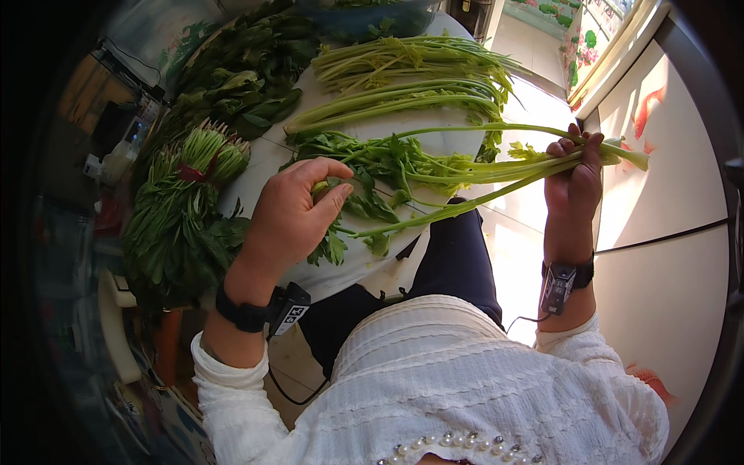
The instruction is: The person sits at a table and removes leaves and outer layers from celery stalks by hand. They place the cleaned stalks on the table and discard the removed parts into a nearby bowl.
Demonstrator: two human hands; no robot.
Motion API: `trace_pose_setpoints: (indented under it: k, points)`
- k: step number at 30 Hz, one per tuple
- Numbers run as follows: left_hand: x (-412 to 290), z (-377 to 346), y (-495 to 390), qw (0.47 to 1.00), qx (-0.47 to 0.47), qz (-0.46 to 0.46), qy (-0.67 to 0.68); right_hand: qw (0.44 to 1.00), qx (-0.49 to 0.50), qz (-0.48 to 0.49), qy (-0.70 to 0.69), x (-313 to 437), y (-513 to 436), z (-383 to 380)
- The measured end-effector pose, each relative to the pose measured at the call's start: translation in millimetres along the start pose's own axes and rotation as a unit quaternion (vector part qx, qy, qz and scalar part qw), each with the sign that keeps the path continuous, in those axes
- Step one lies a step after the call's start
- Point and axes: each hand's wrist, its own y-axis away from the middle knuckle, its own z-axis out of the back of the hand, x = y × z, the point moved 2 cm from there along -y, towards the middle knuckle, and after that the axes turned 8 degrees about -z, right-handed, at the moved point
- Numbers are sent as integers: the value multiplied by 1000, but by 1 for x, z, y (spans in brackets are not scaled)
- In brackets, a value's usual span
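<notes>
My right hand [574, 168] grips several celery stalks [494, 173] near their pale root ends, out past the table's right edge. Their leafy tops reach left over the round marble-look table [273, 157]. One stalk bows apart from the others at the front. My left hand [296, 212] is curled above the leaves, with a bit of pale green celery stem [319, 187] showing inside its fingers. Its thumb and index fingertips are slightly apart. Celery leaves [331, 247] stick out beneath that hand; where they join is hidden.
More celery [407, 64] lies across the back of the table. A tied bundle of leafy greens [192, 174] rests at the left, with loose dark greens [244, 75] behind it. A clear plastic tub [366, 20] stands at the far edge. A white cabinet [662, 174] rises at the right.
</notes>
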Motion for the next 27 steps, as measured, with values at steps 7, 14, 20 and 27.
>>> trace_pose_setpoints:
  k: [7, 14, 20, 27]
  points:
    - [-36, -37, -30, 971, 121, -168, -123, 999, 13, -26, -36, 3, 7, -11]
    - [-36, -81, -56, 928, 249, -245, -126, 994, 57, -47, -76, 8, 13, -27]
    - [-35, -68, -51, 928, 150, -283, -193, 996, 33, -39, -69, 3, 10, -27]
    - [-26, -56, -47, 970, -10, -211, -120, 995, 38, -56, -73, -14, 4, -28]
